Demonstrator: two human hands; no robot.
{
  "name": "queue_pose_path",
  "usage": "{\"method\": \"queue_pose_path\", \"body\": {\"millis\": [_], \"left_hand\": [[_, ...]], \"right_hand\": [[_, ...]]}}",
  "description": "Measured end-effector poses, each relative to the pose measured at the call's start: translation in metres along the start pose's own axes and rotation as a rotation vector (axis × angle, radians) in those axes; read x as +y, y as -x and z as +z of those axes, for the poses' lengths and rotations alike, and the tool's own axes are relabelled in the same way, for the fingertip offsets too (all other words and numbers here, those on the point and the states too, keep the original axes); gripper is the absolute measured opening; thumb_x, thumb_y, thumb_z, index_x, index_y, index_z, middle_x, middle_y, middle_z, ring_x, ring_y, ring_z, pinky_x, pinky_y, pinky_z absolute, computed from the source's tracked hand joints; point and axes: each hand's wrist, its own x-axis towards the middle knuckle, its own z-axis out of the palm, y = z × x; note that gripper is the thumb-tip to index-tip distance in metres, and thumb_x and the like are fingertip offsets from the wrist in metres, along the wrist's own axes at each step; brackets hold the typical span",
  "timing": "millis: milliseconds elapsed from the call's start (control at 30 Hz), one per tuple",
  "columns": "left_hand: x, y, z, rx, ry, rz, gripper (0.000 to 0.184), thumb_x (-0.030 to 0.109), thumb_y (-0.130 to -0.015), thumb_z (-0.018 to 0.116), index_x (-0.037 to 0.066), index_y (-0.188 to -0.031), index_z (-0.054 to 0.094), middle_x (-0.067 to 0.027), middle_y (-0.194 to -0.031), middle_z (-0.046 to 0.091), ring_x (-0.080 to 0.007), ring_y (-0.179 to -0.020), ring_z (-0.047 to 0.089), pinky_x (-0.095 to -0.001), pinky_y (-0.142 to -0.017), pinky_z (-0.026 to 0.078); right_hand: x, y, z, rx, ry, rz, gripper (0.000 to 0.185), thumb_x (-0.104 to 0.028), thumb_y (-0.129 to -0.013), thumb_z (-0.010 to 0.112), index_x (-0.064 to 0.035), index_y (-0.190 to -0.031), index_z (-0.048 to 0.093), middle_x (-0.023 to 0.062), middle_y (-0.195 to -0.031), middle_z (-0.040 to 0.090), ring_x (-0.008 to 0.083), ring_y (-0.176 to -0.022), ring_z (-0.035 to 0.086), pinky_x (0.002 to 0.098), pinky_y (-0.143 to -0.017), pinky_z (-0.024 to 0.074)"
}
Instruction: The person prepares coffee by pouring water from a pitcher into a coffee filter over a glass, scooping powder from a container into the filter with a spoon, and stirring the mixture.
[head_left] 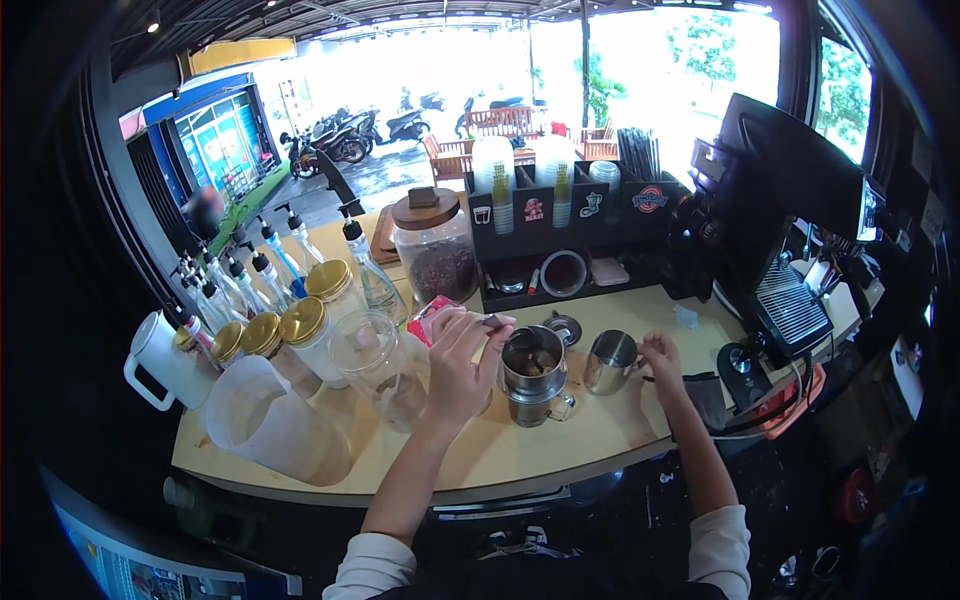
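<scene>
My left hand (pixel 465 362) is closed in a pinch, with a small dark-grey object (pixel 493 321) between thumb and fingers; its kind is unclear. Just right of that hand, a metal coffee drip filter (pixel 535 383) with brown contents sits on a clear glass mug (pixel 560 408). My right hand (pixel 659 361) is closed at the handle side of a stainless steel pitcher (pixel 604 372), which appears to stand on the counter. Behind the filter lies a round metal lid (pixel 563 327). A red and white packet (pixel 432 318) shows partly behind my left hand.
On the left stand a clear plastic jug (pixel 370 390), a large white container (pixel 262 420), gold-lidded jars (pixel 302 322) and pump bottles (pixel 365 265). A wooden-lidded jar of beans (pixel 437 255) and black cup organizer (pixel 620 215) stand behind; a coffee machine (pixel 785 300) at right.
</scene>
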Motion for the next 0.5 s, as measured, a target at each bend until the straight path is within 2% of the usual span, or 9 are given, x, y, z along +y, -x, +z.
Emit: {"method": "queue_pose_path", "body": {"millis": [33, 100, 167, 233, 267, 333, 367, 467, 500], "left_hand": [[0.001, -0.001, 0.001, 0.002, 0.001, 0.001, 0.006, 0.012, -0.085, 0.065, 0.007, -0.088, 0.067, -0.0035, -0.080, 0.065, -0.0222, -0.078, 0.060, -0.0380, -0.086, 0.039], [0.003, -0.003, 0.004, -0.043, 0.000, 0.046, 0.006, 0.012, -0.085, 0.065, 0.008, -0.089, 0.066, -0.0014, -0.082, 0.065, -0.0203, -0.078, 0.060, -0.0397, -0.089, 0.038], [0.007, -0.004, 0.010, -0.086, -0.030, 0.072, 0.007, 0.013, -0.084, 0.066, 0.009, -0.089, 0.066, -0.0006, -0.082, 0.064, -0.0192, -0.078, 0.060, -0.0400, -0.090, 0.037], [0.014, -0.006, 0.014, -0.196, -0.103, 0.117, 0.009, 0.015, -0.082, 0.067, 0.012, -0.091, 0.065, 0.0015, -0.084, 0.061, -0.0163, -0.081, 0.060, -0.0414, -0.094, 0.035], [0.017, -0.007, 0.016, -0.197, -0.102, 0.116, 0.009, 0.015, -0.082, 0.067, 0.012, -0.091, 0.065, 0.0015, -0.084, 0.061, -0.0163, -0.081, 0.060, -0.0414, -0.094, 0.035], [0.021, -0.008, 0.016, -0.264, -0.204, 0.220, 0.010, 0.015, -0.082, 0.067, 0.012, -0.090, 0.064, 0.0018, -0.087, 0.059, -0.0145, -0.087, 0.059, -0.0416, -0.095, 0.034], [0.020, -0.007, 0.015, -0.263, -0.205, 0.219, 0.010, 0.015, -0.082, 0.067, 0.012, -0.090, 0.064, 0.0018, -0.087, 0.059, -0.0145, -0.087, 0.059, -0.0416, -0.095, 0.034], [0.015, -0.001, 0.012, -0.273, -0.222, 0.212, 0.022, 0.013, -0.077, 0.072, 0.011, -0.098, 0.064, -0.0023, -0.090, 0.059, -0.0191, -0.086, 0.058, -0.0414, -0.095, 0.035], [0.014, 0.002, 0.009, -0.254, -0.121, 0.081, 0.035, 0.022, -0.074, 0.076, 0.010, -0.103, 0.062, -0.0041, -0.094, 0.058, -0.0209, -0.089, 0.058, -0.0410, -0.096, 0.035]], "right_hand": [[-0.018, 0.002, 0.005, 0.000, 0.001, -0.002, 0.010, -0.005, -0.082, 0.062, -0.0033, -0.089, 0.055, 0.0045, -0.080, 0.054, 0.0165, -0.073, 0.053, 0.0282, -0.069, 0.0443], [-0.076, 0.017, 0.030, 0.030, 0.646, -0.583, 0.022, -0.006, -0.081, 0.064, -0.0020, -0.103, 0.060, 0.0043, -0.086, 0.056, 0.0151, -0.080, 0.054, 0.0275, -0.074, 0.0435], [-0.122, 0.029, 0.056, -0.273, 0.507, -0.622, 0.031, -0.004, -0.081, 0.066, -0.0054, -0.112, 0.063, 0.0050, -0.087, 0.057, 0.0141, -0.077, 0.054, 0.0262, -0.072, 0.0441], [-0.167, 0.051, 0.083, -0.564, 0.366, -0.468, 0.036, -0.003, -0.082, 0.066, -0.0079, -0.117, 0.064, 0.0062, -0.087, 0.059, 0.0138, -0.074, 0.056, 0.0253, -0.067, 0.0455], [-0.178, 0.057, 0.094, -0.564, 0.366, -0.467, 0.036, -0.003, -0.082, 0.066, -0.0079, -0.117, 0.064, 0.0062, -0.087, 0.059, 0.0138, -0.074, 0.056, 0.0253, -0.067, 0.0455], [-0.191, 0.063, 0.111, -0.642, 0.382, -0.655, 0.038, -0.001, -0.083, 0.065, -0.0079, -0.120, 0.062, 0.0075, -0.084, 0.061, 0.0157, -0.070, 0.057, 0.0255, -0.062, 0.0459], [-0.193, 0.063, 0.115, -0.640, 0.467, -0.712, 0.033, -0.002, -0.084, 0.064, -0.0062, -0.117, 0.063, 0.0094, -0.080, 0.061, 0.0192, -0.070, 0.059, 0.0294, -0.062, 0.0470], [-0.188, 0.062, 0.121, -0.586, 0.492, -0.826, 0.022, -0.001, -0.083, 0.064, -0.0031, -0.105, 0.064, 0.0112, -0.078, 0.059, 0.0256, -0.069, 0.059, 0.0336, -0.061, 0.0473], [-0.187, 0.062, 0.121, -0.591, 0.490, -0.827, 0.022, -0.001, -0.083, 0.064, -0.0031, -0.105, 0.064, 0.0112, -0.078, 0.059, 0.0256, -0.069, 0.059, 0.0336, -0.061, 0.0473]]}}
